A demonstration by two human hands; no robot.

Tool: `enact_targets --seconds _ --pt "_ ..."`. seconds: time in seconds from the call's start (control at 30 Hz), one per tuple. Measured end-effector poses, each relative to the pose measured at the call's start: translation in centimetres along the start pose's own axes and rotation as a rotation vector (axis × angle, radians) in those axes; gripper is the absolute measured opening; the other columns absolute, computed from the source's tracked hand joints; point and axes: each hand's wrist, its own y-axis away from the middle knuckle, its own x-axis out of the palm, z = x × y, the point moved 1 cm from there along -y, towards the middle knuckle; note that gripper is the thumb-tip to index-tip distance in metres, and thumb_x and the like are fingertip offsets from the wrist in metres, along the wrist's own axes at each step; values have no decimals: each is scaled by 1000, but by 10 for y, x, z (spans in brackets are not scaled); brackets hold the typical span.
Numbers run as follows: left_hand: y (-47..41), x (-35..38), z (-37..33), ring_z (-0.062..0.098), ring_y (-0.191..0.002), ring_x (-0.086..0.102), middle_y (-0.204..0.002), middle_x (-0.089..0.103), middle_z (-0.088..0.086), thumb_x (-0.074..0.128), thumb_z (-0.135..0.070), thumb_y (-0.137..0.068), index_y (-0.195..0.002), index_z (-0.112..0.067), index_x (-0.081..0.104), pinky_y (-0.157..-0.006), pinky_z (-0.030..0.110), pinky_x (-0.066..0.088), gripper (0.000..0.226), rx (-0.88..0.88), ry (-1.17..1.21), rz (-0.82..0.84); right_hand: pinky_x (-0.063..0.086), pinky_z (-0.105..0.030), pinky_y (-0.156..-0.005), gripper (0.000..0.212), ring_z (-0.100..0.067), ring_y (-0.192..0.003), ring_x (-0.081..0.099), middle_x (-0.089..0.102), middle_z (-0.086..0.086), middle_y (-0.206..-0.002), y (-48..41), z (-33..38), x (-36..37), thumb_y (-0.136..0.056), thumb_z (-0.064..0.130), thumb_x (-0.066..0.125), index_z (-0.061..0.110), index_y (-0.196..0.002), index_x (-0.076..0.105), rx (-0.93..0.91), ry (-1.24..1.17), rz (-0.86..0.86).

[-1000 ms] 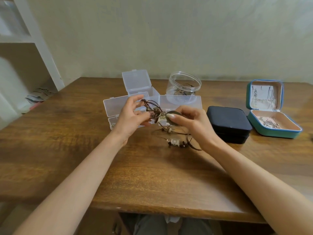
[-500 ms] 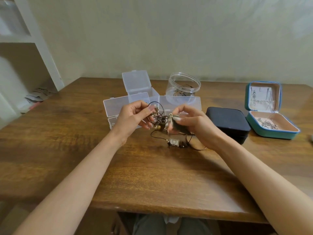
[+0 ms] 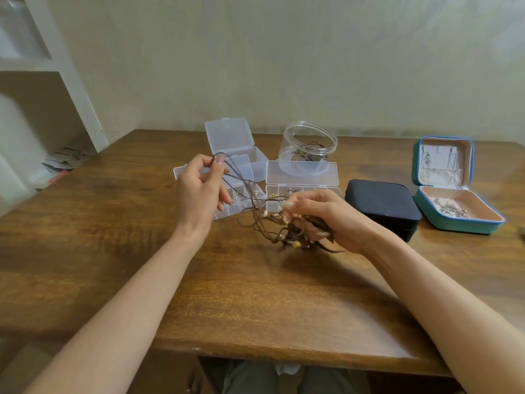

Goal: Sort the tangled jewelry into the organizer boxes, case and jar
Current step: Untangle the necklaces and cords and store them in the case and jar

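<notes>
Pale wall (image 3: 284, 66) is seen behind a brown wooden table (image 3: 255, 294), with a white shelf unit (image 3: 56, 66) at the left edge. Near the middle of the table a tangle (image 3: 284, 233) of brown cords and beads is gripped by the right hand (image 3: 326, 220), whose fingers are curled around the bundle low over the wood; whether it touches the wood cannot be told. One dark cord (image 3: 237, 179) is drawn up and leftward out of the tangle, and its loop is pinched between thumb and fingertip of the left hand (image 3: 199, 191).

Behind the hands three clear plastic organizers are set with lids raised: a small box (image 3: 230, 136) at the back, a left box (image 3: 243, 167) partly hidden by the left hand, and a long box (image 3: 301, 173) with small pieces in its compartments. A clear jar (image 3: 285, 156) holding a few cord loops is placed just behind the long box. A closed black case (image 3: 380, 206) lies just right of the long box, and an open teal case (image 3: 460, 223) with metal chains inside is set further right.
</notes>
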Motion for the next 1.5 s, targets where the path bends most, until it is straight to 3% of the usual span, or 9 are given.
enact_targets --seconds 0.33,0.5,0.73,0.87,1.0,1.07,1.23,1.37,1.5 --pt "-9 -12 -6 10 -63 53 -70 54 -6 47 -12 -86 -65 -19 50 -63 28 43 22 170 244 -318 22 -17 -36 15 -12 -39 32 53 -8 -63 4 12 -15 -78 18 63 20 -92 68 -205 -232 -139" --pt "4 -6 -7 18 -34 40 -40 46 3 34 -30 -85 -64 -15 43 -37 22 28 27 138 347 38 26 -19 -42 14 -10 -43 36 59 -6 -63 4 10 -18 -86 13 55 18 -92 67 -261 -298 -184" --pt "7 1 -14 25 -104 58 -103 66 7 35 -11 -67 -96 -6 49 -89 36 45 32 -10 400 591 29 -24 -50 9 -11 -45 39 56 2 -57 1 5 -16 -80 19 65 17 -88 67 -233 -276 -272" --pt "10 8 -4 2 -63 52 -70 59 -1 41 -32 -97 -80 -13 62 -66 25 41 33 -80 -35 383 29 -25 -50 6 -17 -57 47 57 1 -62 1 5 -14 -74 16 71 21 -77 69 -183 -189 -341" --pt "10 7 2 9 -67 59 -69 62 -11 67 -27 -86 -92 -20 63 -68 33 53 10 226 -550 181 32 -28 -55 11 -15 -60 49 55 3 -64 0 6 -10 -73 14 72 21 -80 69 -186 -161 -300" --pt "10 11 0 7 -94 53 -96 56 -16 66 -34 -82 -108 -23 61 -85 23 47 29 332 -425 370 30 -22 -49 11 -12 -56 44 54 3 -65 0 7 -9 -74 13 72 21 -82 68 -202 -159 -274" --pt "25 23 -6 0 -108 58 -113 64 -11 55 -54 -81 -120 -31 52 -90 16 45 45 -196 -46 1025 26 -16 -42 7 -14 -53 43 56 1 -66 2 7 -11 -75 15 67 18 -81 67 -242 -185 -369" --pt "20 17 -9 13 -63 62 -59 62 -1 65 -42 -83 -90 -13 70 -80 20 48 30 -196 271 1052 23 -15 -39 15 -7 -45 34 53 4 -60 2 9 -22 -84 2 62 16 -78 67 -245 -246 -534" --pt "8 7 -10 10 -53 52 -48 48 -8 67 -38 -81 -88 -10 71 -75 26 50 29 -214 647 876 22 -16 -40 21 -10 -47 29 47 3 -58 2 7 -23 -87 3 59 19 -79 70 -197 -178 -528"
